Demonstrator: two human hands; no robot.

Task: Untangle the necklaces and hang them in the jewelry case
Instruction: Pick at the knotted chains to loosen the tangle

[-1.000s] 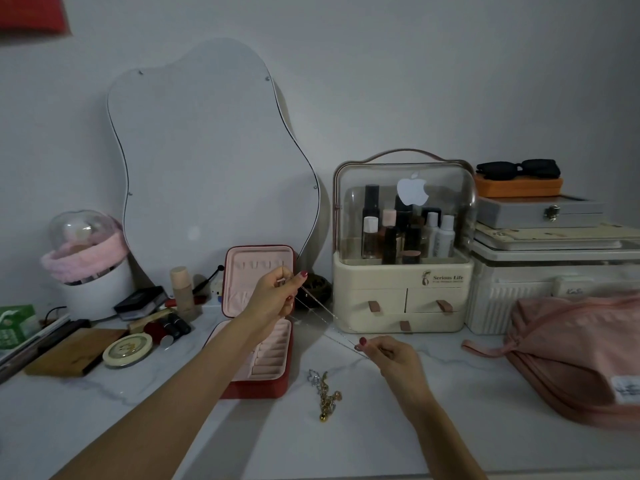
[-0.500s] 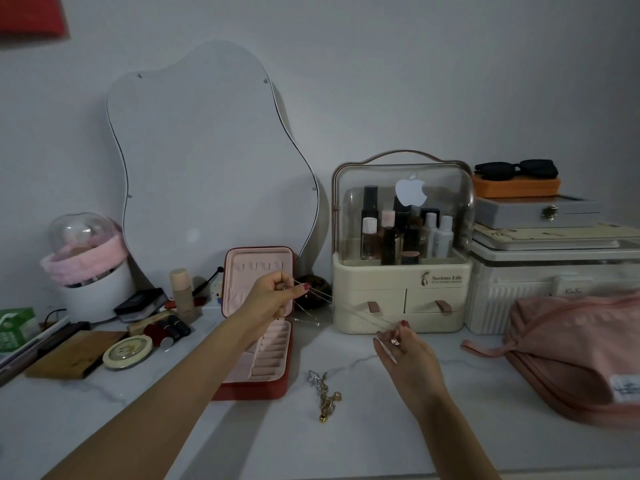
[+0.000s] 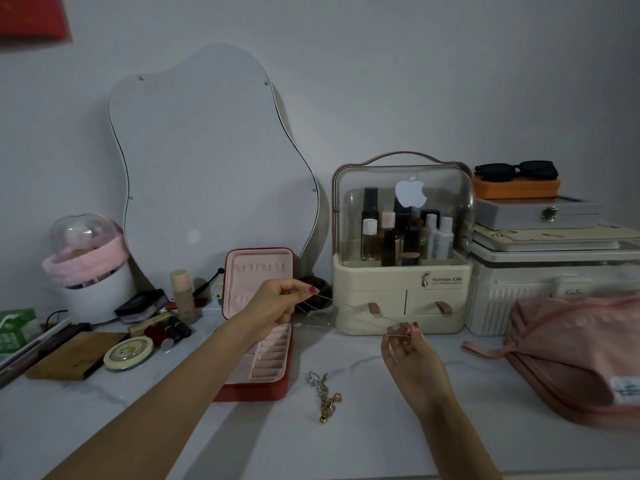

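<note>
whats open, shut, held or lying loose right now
jewelry case: open, lid upright
thin chain: stretched in the air between both hands
left hand: pinching one end of the chain
right hand: pinching the other end
chain pile: loose on the table, untouched
organizer: cover and drawers shut
grey box: shut
pink bag: lying flat

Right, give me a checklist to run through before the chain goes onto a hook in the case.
1. Left hand pinches one end of the thin chain: ok.
2. Right hand pinches the other end: ok.
3. Chain free of knots: cannot tell, too fine.
4. Jewelry case open, lid upright: ok.
5. Lid hooks free: cannot tell.
6. Tangled pile on the table, apart from the held chain: ok.
</note>
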